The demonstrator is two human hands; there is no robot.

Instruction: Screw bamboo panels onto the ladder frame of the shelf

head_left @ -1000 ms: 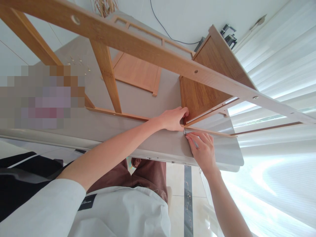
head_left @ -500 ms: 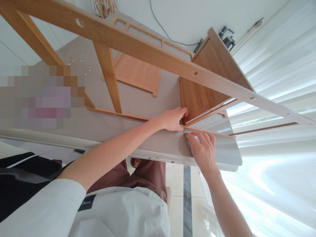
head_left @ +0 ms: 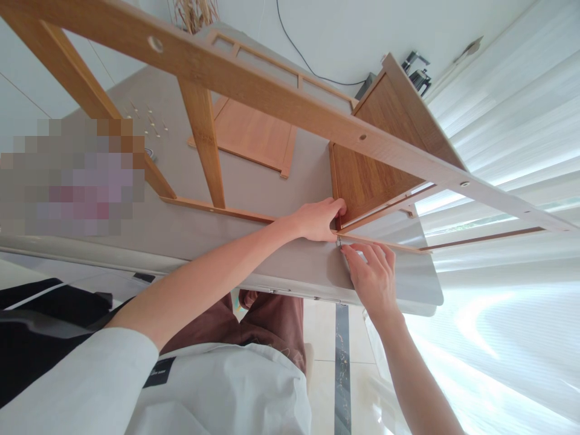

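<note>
My left hand (head_left: 319,219) is closed around the corner where a lower wooden rail (head_left: 244,214) meets an upright slatless wooden panel (head_left: 374,184). Its thumb and fingers press the two pieces together. Just to the right, my right hand (head_left: 374,275) pinches a small metal piece (head_left: 339,240) against the near side of that joint. A thin shaft shows at the fingertips; whether it is a screw or a hex key I cannot tell. The wooden frame's upper rail (head_left: 281,99), with several drilled holes, crosses over both hands.
On the grey table (head_left: 290,260) lie a flat wooden panel (head_left: 256,136), a ladder-like wooden frame (head_left: 267,63) and several small screws (head_left: 151,121). Dried stalks (head_left: 194,15) and a black pot (head_left: 420,78) stand at the back. White curtains (head_left: 507,290) hang right. Pixelation hides the left.
Both hands keep nearly the same place at the joint. The view has shifted very slightly, and the pixelated patch on the left has changed a little.
</note>
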